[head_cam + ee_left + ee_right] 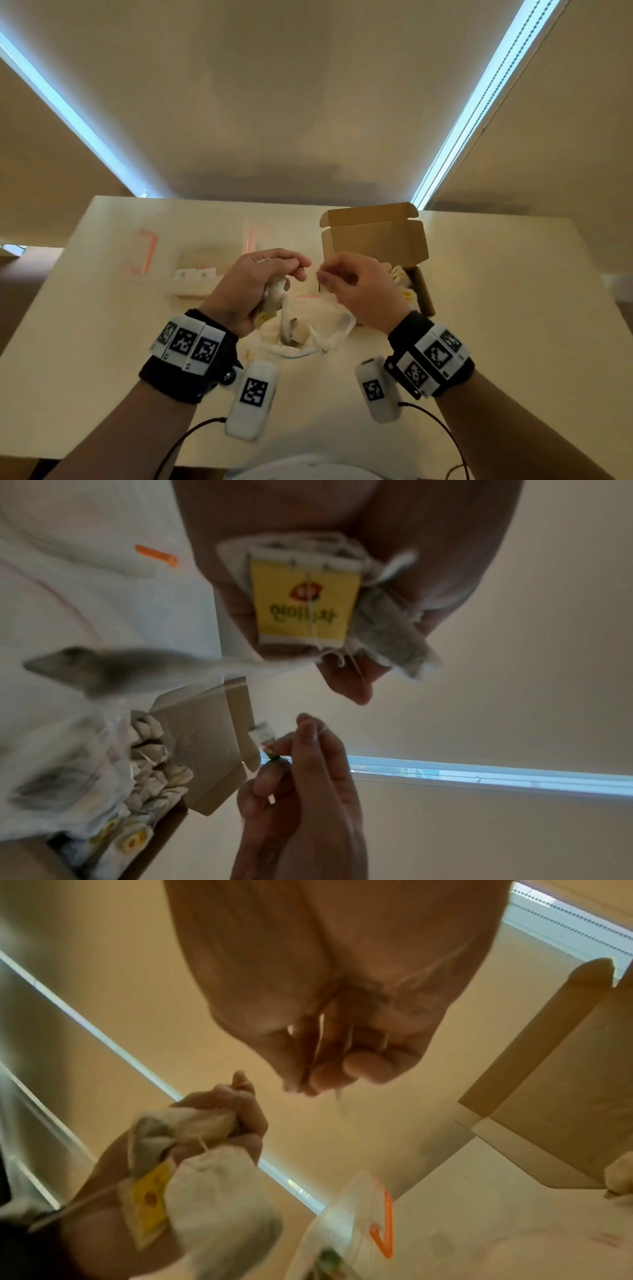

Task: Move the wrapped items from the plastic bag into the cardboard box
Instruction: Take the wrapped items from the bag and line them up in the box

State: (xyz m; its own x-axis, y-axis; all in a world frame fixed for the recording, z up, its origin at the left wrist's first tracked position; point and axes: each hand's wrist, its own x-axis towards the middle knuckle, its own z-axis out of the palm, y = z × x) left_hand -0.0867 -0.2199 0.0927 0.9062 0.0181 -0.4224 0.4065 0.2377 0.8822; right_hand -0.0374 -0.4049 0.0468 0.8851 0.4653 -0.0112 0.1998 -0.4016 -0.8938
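tea bags (274, 291) bunched in clenched left hand (250, 291); right hand (356, 287) pinches a string (320, 1039).

We count two hands, the left hand (250, 287) and the right hand (356, 291); one cardboard box (375, 236); one clear plastic bag (318, 322) in front of us; two further bags with orange seals (145, 251) lying flat; the tea bags (304, 599) bunch together, so we cannot count them.
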